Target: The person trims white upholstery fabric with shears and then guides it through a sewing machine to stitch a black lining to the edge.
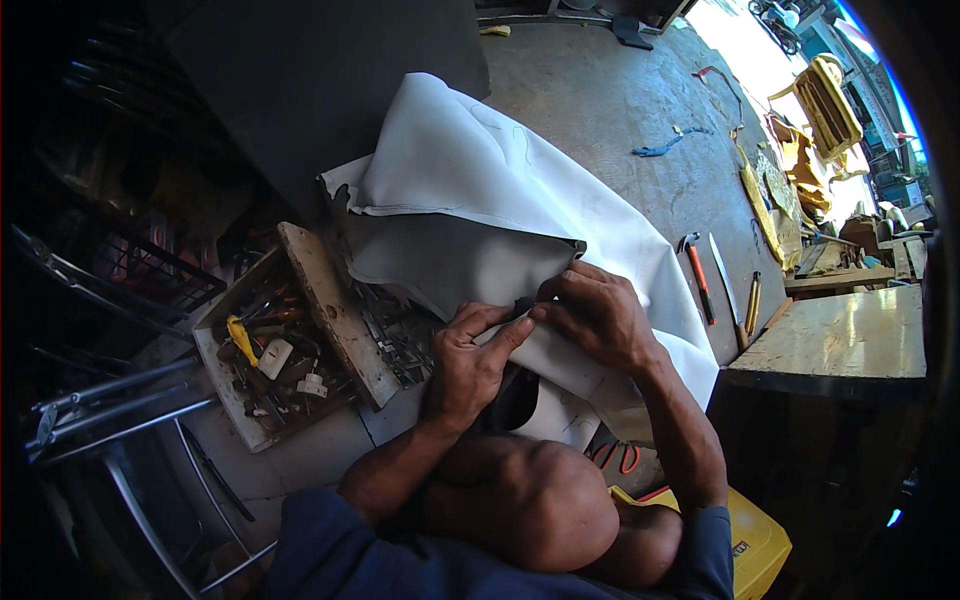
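1. One white sheet (560, 200) is spread before the knees (555, 505);
2. its edge is pinched by the left hand (470, 365) and right hand (605, 312);
3. a dark bit (524, 303) between them can't be made out.

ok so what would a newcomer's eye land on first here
Probably the big white sheet, draped across the middle, with the left hand and right hand close together on it. Then the cluttered wooden box at left, and the red-handled hammer lying at right.
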A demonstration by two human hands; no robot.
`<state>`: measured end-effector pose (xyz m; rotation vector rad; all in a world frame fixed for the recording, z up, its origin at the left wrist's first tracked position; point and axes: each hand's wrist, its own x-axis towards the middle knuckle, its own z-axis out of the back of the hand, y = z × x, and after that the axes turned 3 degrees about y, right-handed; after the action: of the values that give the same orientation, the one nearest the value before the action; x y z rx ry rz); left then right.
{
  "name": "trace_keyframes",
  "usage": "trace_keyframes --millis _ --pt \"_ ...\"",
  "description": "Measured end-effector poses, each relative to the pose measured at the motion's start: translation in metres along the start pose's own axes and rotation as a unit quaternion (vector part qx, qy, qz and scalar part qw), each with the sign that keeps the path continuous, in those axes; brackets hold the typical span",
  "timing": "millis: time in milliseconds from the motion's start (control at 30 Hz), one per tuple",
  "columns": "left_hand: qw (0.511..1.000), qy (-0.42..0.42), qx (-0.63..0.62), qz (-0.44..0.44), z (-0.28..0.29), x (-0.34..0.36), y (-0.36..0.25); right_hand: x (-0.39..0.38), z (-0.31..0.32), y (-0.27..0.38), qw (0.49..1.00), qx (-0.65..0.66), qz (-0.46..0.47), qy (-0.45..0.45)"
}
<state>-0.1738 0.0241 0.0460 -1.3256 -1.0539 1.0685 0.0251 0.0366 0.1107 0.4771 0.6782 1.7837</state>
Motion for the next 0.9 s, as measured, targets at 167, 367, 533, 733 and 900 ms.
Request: trace_keyframes --millis 167,367,533,733,900 --pt "0.999 -0.001 0.042 -0.013 0.002 0.007 -0.006 -0.044 0.021 0.009 0.985 -0.107 0.013 -0.134" --pt "0.999 0.012 0.031 -0.012 -0.007 0.013 0.001 -0.226 0.038 -0.032 0.879 0.309 -0.344 0.117" --pt "0.999 0.007 0.053 -0.012 -0.011 0.009 0.0 -0.295 -0.111 -0.079 0.788 0.131 -0.59 0.121" --pt "0.996 0.018 0.074 -0.037 -0.015 0.01 0.007 -0.27 -0.228 -0.063 0.794 0.166 -0.577 0.1" --pt "0.995 0.016 0.077 -0.058 -0.014 0.011 0.011 -0.261 -0.278 -0.03 0.783 0.21 -0.575 0.108"
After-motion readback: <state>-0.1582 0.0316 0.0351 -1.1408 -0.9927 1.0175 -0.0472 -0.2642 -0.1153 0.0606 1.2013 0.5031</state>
